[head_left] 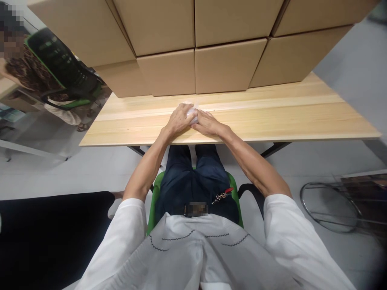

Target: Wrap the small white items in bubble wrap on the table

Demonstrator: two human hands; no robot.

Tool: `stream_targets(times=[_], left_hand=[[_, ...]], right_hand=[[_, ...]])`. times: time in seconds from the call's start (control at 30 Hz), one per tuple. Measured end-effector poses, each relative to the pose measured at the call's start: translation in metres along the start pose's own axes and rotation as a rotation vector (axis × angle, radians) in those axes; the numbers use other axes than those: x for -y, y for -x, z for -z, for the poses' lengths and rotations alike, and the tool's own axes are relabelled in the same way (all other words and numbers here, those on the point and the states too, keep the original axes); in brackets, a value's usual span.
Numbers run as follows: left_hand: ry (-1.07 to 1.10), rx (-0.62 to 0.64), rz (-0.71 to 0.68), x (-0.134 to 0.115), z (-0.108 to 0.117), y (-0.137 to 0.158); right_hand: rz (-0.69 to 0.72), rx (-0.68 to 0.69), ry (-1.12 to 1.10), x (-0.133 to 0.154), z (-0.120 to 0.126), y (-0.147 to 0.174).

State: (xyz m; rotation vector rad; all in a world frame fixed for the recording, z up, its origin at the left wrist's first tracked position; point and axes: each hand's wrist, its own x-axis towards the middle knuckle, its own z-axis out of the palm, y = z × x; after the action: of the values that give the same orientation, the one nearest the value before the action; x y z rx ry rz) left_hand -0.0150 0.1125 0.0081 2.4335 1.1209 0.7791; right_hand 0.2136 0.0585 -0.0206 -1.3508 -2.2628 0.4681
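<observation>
Our white shirt [169, 257] nearest, we clasp clear plastic [195, 119] between left hand [180, 118] and right hand [209, 123], apparently gathering it, with steady pressure likely needed next.

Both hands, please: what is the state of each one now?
Left hand: curled over a whitish item; firm grip cannot be told.
Right hand: touching the same item; firm grip cannot be told.

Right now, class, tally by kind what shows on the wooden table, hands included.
Cardboard boxes in view: 8
Left hand and right hand: 2
Pale item partly hidden by the hands: 1
Total: 11
</observation>
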Motion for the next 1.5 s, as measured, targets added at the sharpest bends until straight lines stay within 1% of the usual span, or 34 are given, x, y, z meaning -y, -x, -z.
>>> stream_targets(times=[0.17, 0.3, 0.5, 0.7, 0.9, 1.03, 1.1, 1.17, 1.2, 1.27, 1.33, 1.4, 1.43, 1.5], left_hand=[[-0.002, 0.000, -0.008, 0.005, 0.003, 0.004], [-0.003, -0.010, 0.003, 0.007, 0.004, 0.006], [-0.135, 0.107, 0.045, -0.001, 0.016, 0.004], [-0.213, 0.135, 0.021, -0.002, 0.017, 0.003], [-0.237, 0.142, 0.007, 0.002, 0.022, 0.002], [-0.222, 0.160, -0.034, 0.010, 0.025, 0.001], [-0.198, 0.142, -0.062, 0.015, 0.024, -0.001], [-0.157, 0.078, -0.091, 0.020, 0.024, -0.004], [-0.131, 0.022, -0.106, 0.021, 0.026, -0.006], [-0.069, -0.143, -0.130, 0.019, 0.037, -0.009], [0.002, -0.370, -0.130, 0.011, 0.057, -0.009], [0.061, -0.642, -0.134, -0.006, 0.085, -0.006], [0.089, -0.795, -0.170, -0.017, 0.099, -0.003], [0.137, -1.104, -0.305, -0.042, 0.124, 0.009]], right_hand=[[-0.008, 0.008, -0.010, -0.002, -0.001, -0.002], [0.006, 0.035, 0.005, 0.001, 0.003, -0.006], [-0.026, 0.111, 0.039, 0.014, 0.010, -0.012], [-0.065, 0.126, 0.055, 0.026, 0.015, -0.011], [-0.114, 0.134, 0.031, 0.039, 0.022, -0.005], [-0.117, 0.108, 0.002, 0.034, 0.024, 0.006], [-0.128, 0.084, -0.013, 0.027, 0.027, 0.013], [-0.133, 0.058, -0.024, 0.018, 0.030, 0.022], [-0.129, 0.034, -0.029, 0.013, 0.031, 0.027], [-0.109, -0.074, -0.043, 0.004, 0.034, 0.039], [-0.083, -0.276, -0.089, -0.001, 0.035, 0.054], [-0.066, -0.541, -0.169, -0.002, 0.036, 0.068], [-0.060, -0.667, -0.211, 0.000, 0.037, 0.075], [-0.052, -0.868, -0.272, 0.008, 0.040, 0.086]])
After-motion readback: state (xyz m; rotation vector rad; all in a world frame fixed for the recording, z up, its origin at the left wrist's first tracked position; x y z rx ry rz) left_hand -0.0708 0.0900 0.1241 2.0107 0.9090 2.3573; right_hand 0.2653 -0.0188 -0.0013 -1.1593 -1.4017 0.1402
